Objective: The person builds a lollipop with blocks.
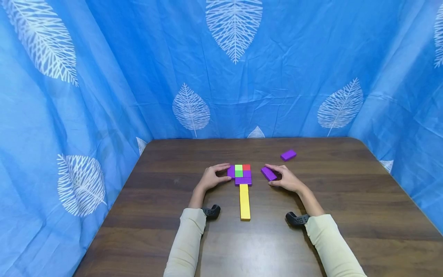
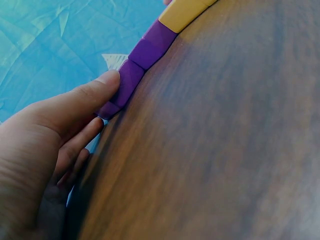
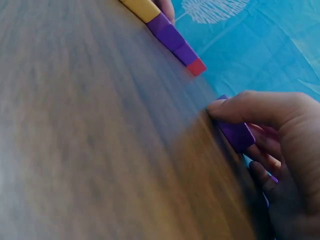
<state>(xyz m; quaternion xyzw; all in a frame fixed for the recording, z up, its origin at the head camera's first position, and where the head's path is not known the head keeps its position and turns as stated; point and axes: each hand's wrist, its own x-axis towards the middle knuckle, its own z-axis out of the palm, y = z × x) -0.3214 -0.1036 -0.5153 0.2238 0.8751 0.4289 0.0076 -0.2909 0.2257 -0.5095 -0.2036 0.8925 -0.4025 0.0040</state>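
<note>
On the table a flat figure of coloured wooden blocks lies in front of me. My left hand grips the purple block at its left side, thumb on the near end and fingers on the far end. Beside that block sit light green and green squares, then a red one and more purple. A yellow strip runs toward me from the bottom purple block. To the right, apart from the figure, my right hand pinches a slanted purple block between thumb and fingers.
Another purple block lies loose farther back on the right of the brown wooden table. A blue curtain with white leaf prints hangs behind and at both sides. Each wrist wears a black band, the left one near the yellow strip.
</note>
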